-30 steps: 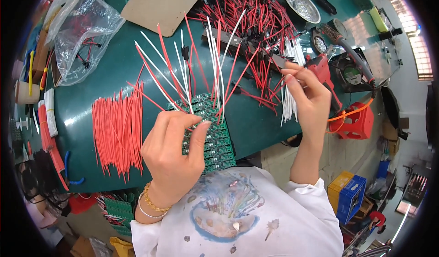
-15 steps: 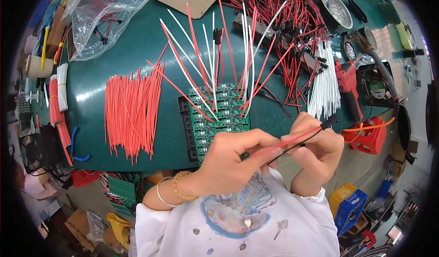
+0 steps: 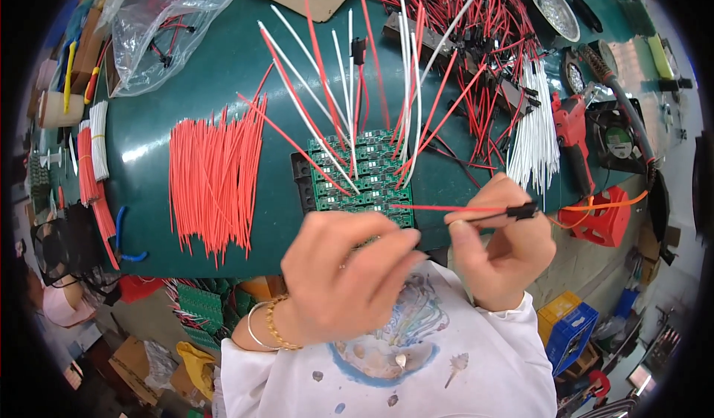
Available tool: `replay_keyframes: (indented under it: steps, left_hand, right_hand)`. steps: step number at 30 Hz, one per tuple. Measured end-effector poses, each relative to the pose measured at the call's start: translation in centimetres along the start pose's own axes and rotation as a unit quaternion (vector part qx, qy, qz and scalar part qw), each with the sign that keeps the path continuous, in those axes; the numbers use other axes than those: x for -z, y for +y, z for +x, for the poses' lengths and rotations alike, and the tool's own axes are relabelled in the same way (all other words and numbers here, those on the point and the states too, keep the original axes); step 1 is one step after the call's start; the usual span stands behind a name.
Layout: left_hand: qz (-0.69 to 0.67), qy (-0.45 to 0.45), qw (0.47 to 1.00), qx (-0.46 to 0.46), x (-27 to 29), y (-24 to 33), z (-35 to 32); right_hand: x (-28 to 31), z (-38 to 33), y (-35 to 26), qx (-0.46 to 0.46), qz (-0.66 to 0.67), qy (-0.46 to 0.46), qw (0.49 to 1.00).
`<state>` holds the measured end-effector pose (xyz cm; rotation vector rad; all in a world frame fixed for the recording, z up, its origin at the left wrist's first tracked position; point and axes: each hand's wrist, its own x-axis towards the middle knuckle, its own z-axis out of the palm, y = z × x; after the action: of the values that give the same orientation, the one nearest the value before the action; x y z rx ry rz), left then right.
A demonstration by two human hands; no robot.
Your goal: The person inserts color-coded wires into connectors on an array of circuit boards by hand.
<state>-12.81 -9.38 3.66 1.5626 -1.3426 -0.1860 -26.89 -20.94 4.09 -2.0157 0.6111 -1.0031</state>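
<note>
My right hand [image 3: 506, 247] pinches a red and black wire lead with a black plug [image 3: 523, 210]. The lead's red wire reaches left over the green circuit board panel [image 3: 364, 187]. Near the panel's lower edge is my left hand [image 3: 349, 273], a little smeared, its fingers loosely curled and apart with nothing visible in them; it hides part of the board. Red and white wires [image 3: 407, 83] rise from the panel and fan out away from me. Among them stands another black plug [image 3: 358, 50] on its lead. A black holder [image 3: 303, 184] shows along the panel's left side.
Left of the panel lies a pile of red wires [image 3: 216, 187]. Red and black leads [image 3: 476, 39] heap at the back right, beside white wires [image 3: 534, 135]. Farther right are a red soldering tool [image 3: 571, 132], a small fan [image 3: 616, 139] and a red stand [image 3: 601, 217].
My left hand has let go of the lead and moved left and down. The right hand keeps its hold, and the red wire now extends left over the panel.
</note>
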Motion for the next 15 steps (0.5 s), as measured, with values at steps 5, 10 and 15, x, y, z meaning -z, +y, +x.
replay_keyframes:
  steps: [5,10,15]
  left_hand:
    - [-0.026,-0.017,0.998,-0.059,-0.5,-0.7,0.3]
    - [-0.071,-0.058,0.995,-0.047,0.2,-1.6,1.0]
    - [-0.008,-0.038,0.999,0.009,0.3,-3.3,2.8]
  right_hand:
    - [-0.7,0.1,-1.1,0.054,0.014,-0.059,0.997]
    - [-1.0,0.4,0.0,0.036,0.087,-0.096,0.991]
    - [-2.6,2.7,2.0,0.131,-0.029,-0.054,0.990]
